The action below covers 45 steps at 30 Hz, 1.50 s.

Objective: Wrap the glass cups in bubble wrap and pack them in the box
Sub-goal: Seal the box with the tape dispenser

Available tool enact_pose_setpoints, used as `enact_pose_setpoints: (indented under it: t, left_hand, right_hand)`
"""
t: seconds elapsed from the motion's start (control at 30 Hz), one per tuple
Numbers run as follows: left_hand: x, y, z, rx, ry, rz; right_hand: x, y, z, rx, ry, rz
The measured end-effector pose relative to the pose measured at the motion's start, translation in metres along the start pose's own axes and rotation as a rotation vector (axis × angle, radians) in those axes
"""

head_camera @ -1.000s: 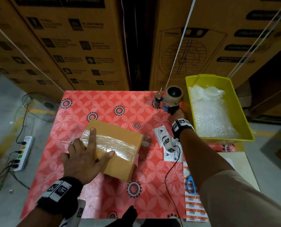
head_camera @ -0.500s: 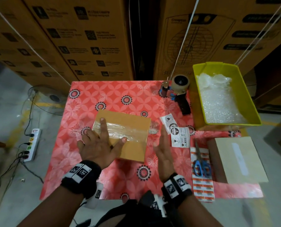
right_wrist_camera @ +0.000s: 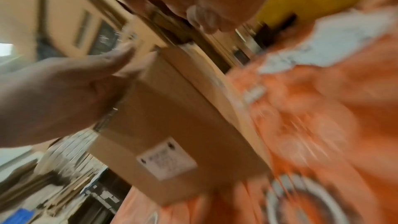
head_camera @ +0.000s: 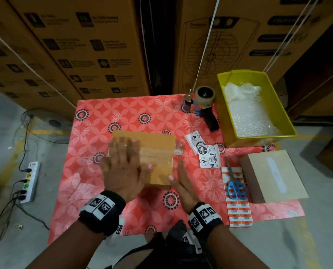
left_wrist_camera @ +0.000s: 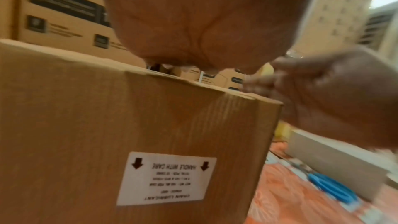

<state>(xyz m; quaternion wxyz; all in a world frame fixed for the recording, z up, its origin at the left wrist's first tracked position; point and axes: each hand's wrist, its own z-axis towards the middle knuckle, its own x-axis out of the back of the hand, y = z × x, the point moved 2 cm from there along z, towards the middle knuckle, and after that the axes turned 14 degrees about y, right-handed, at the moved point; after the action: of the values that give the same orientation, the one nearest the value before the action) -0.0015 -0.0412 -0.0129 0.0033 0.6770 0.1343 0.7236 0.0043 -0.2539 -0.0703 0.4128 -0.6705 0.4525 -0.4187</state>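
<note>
The brown cardboard box [head_camera: 154, 152], closed with clear tape, stands on the bench with the red flowered cloth [head_camera: 134, 115]. The left hand [head_camera: 123, 169] lies flat on its top, fingers straight. The right hand [head_camera: 183, 183] is beside its right side, fingers straight, holding nothing

Likely warehouse: stacked cartons [head_camera: 80, 45].

Left hand [left_wrist_camera: 202, 23] lies flat atop the labelled box [left_wrist_camera: 107, 134], right hand [left_wrist_camera: 336, 94] beside.
</note>
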Motion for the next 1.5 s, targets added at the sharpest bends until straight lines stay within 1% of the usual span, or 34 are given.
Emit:
enact_pose_setpoints:
  t: [0.07,0.1,0.13,0.17,0.23,0.3,0.33,0.4,0.47,0.53,0.6,0.63,0.7,0.8,0.87,0.9,0.93,1.0,1.03,1.1,1.13,1.17,1.27,1.37,1.5]
  left_hand:
    - [-0.002,0.016,-0.003,-0.251,-0.019,-0.085]
    - [-0.006,0.022,-0.004,-0.360,-0.051,-0.099]
    - [-0.011,0.026,-0.004,-0.454,-0.080,-0.093]
    - [-0.014,0.029,-0.003,-0.524,-0.091,-0.078]
    - [-0.019,0.025,0.000,-0.589,-0.092,-0.028]
    - [-0.020,0.015,0.003,-0.616,-0.085,0.038]
    - [-0.019,0.008,0.004,-0.609,-0.075,0.061]
    - [-0.017,-0.013,0.009,-0.520,-0.057,0.068]
    - [-0.013,-0.034,0.015,-0.376,-0.043,0.048]
    - [-0.011,-0.049,0.027,-0.212,-0.065,0.006]
    - [-0.011,-0.058,0.040,-0.058,-0.109,-0.072]
    - [-0.009,-0.058,0.046,-0.005,-0.135,-0.133]
    - [-0.005,-0.061,0.053,0.117,-0.178,-0.325]
    - [-0.005,-0.072,0.053,0.331,-0.174,-0.667]
    - [-0.012,-0.082,0.052,0.462,-0.169,-0.795]
    - [-0.016,-0.086,0.052,0.491,-0.163,-0.831]
    - [-0.020,-0.088,0.051,0.490,-0.163,-0.856]
    - [-0.021,-0.087,0.050,0.442,-0.181,-0.875]
    - [-0.020,-0.086,0.049,0.456,-0.220,-0.894]
    - [-0.020,-0.089,0.046,0.556,-0.306,-0.892]
    - [-0.022,-0.092,0.045,0.601,-0.328,-0.879]
    - [-0.026,-0.094,0.044,0.625,-0.336,-0.880]
    - [-0.021,-0.090,0.040,0.669,-0.349,-0.893]
    - [-0.017,-0.089,0.043,0.671,-0.358,-0.844]
    - [-0.015,-0.092,0.050,0.696,-0.316,-0.822]
  right_hand:
    - [0.004,-0.025,0.000,0.251,0.172,-0.107]
    - [0.003,-0.038,0.002,0.377,0.206,-0.174]
    - [-0.001,-0.046,0.006,0.475,0.194,-0.260]
    - [-0.006,-0.052,0.010,0.542,0.146,-0.372]
    - [-0.016,-0.053,0.016,0.608,0.055,-0.628]
    - [-0.021,-0.047,0.018,0.637,0.046,-0.805]
    - [-0.022,-0.043,0.019,0.631,0.058,-0.837]
    - [-0.023,-0.040,0.019,0.600,0.082,-0.839]
    - [-0.023,-0.039,0.020,0.595,0.117,-0.809]
    - [-0.024,-0.038,0.022,0.576,0.128,-0.668]
    - [-0.025,-0.038,0.022,0.510,0.122,-0.435]
    - [-0.025,-0.037,0.022,0.465,0.123,-0.321]
    - [-0.026,-0.032,0.022,0.356,0.139,-0.128]
    - [-0.030,-0.021,0.025,0.111,0.138,0.174]
    - [-0.030,-0.009,0.026,-0.024,0.109,0.266]
    - [-0.030,0.002,0.028,-0.103,0.080,0.283]
    - [-0.030,0.013,0.030,-0.185,0.043,0.279]
    - [-0.029,0.043,0.040,-0.283,0.002,0.233]
    - [-0.027,0.069,0.051,-0.288,-0.012,0.210]
    - [-0.020,0.113,0.062,-0.258,-0.035,0.235]
    - [-0.017,0.114,0.061,-0.245,-0.056,0.255]
    - [-0.015,0.101,0.055,-0.241,-0.079,0.237]
    - [-0.011,0.031,0.028,-0.190,-0.079,0.151]
    - [-0.012,0.012,0.020,-0.154,-0.117,0.046]
    - [-0.005,-0.006,0.027,-0.204,-0.084,0.086]
